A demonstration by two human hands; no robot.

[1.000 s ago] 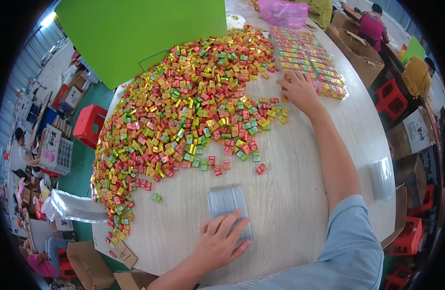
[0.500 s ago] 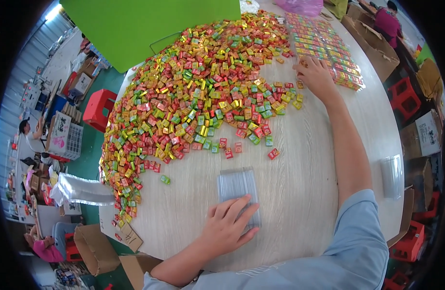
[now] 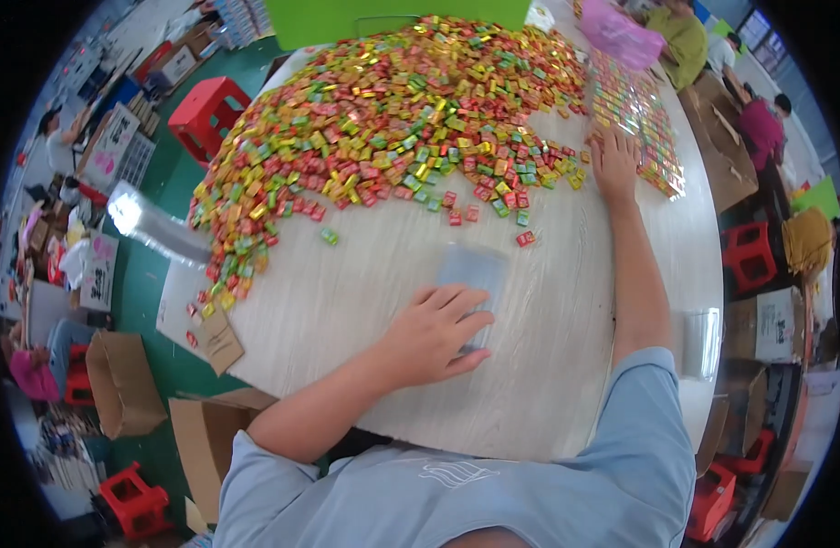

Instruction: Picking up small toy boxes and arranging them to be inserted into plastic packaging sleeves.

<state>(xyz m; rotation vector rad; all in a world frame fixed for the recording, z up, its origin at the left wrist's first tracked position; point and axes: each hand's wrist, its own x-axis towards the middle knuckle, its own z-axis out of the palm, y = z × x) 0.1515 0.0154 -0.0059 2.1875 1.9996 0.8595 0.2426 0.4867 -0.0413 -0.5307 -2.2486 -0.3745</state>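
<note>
My left hand (image 3: 434, 336) lies over the near end of a stack of clear plastic trays (image 3: 475, 269), its fingers spread. At the near left edge of the packed rows of small colourful packets (image 3: 656, 142), my right hand (image 3: 614, 164) reaches out with fingers stretched, touching or just over them. Nothing is visibly held in it, though its underside is hidden. Left of that hand spreads a big heap of loose small packets (image 3: 393, 119) in red, yellow, green and orange. A few single packets, such as a red one (image 3: 526, 238), lie at the heap's near edge.
A green panel (image 3: 320, 20) stands behind the heap, and a pink plastic bag (image 3: 621, 35) sits at the far right. Another clear plastic piece (image 3: 701, 342) lies by the table's right edge. Cardboard boxes (image 3: 123, 384), red stools (image 3: 205, 119) and several people surround the table.
The view has shifted, so the table appears lower at its far side. My right hand's fingers have straightened along the packed rows. My left hand remains on the plastic stack.
</note>
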